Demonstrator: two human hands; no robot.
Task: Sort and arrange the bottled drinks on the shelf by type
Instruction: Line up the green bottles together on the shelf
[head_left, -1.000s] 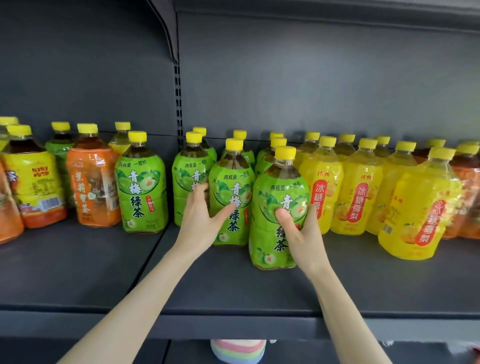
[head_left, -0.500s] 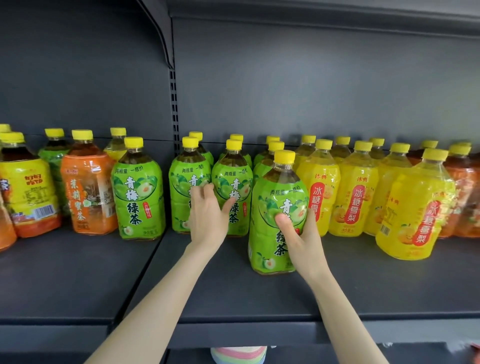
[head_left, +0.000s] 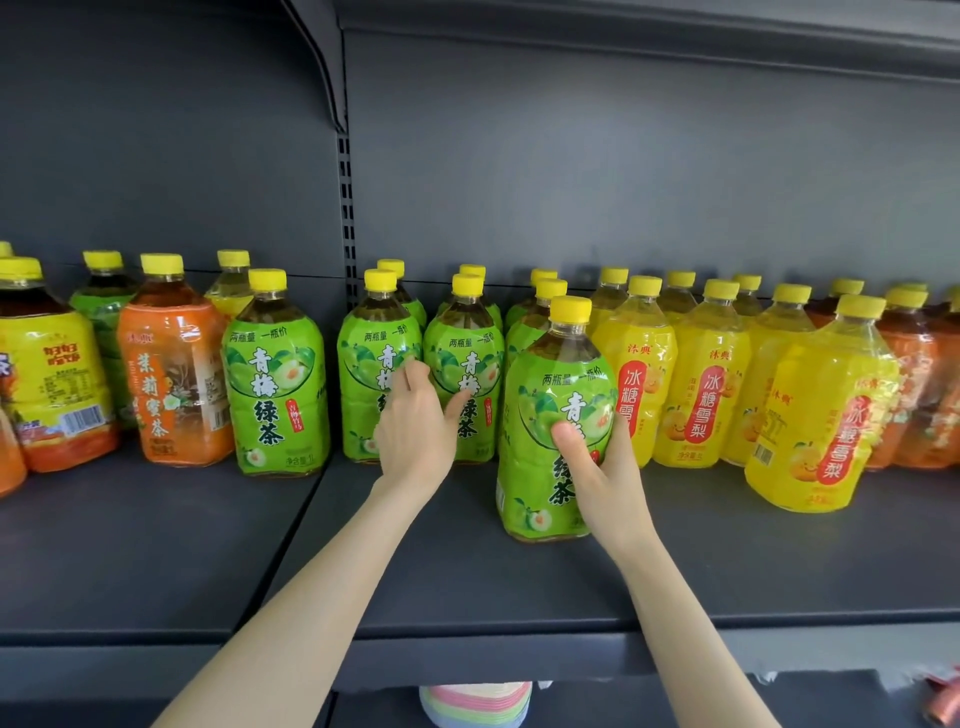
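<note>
On the dark shelf (head_left: 156, 571) the front green tea bottle (head_left: 540, 415) stands near and upright, just left of the yellow bottles (head_left: 701, 395), right hand (head_left: 602, 478) wrapped round its label, while the left hand (head_left: 415, 436) spreads loose fingers across two far green bottles (head_left: 371, 358), gripping neither.

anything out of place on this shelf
Yes. On the left section a green-label bottle sits behind the orange jasmine tea bottle, away from the other green bottles. A yellow pear drink bottle stands forward of its row, as does the green tea bottle that the right hand grips.
</note>
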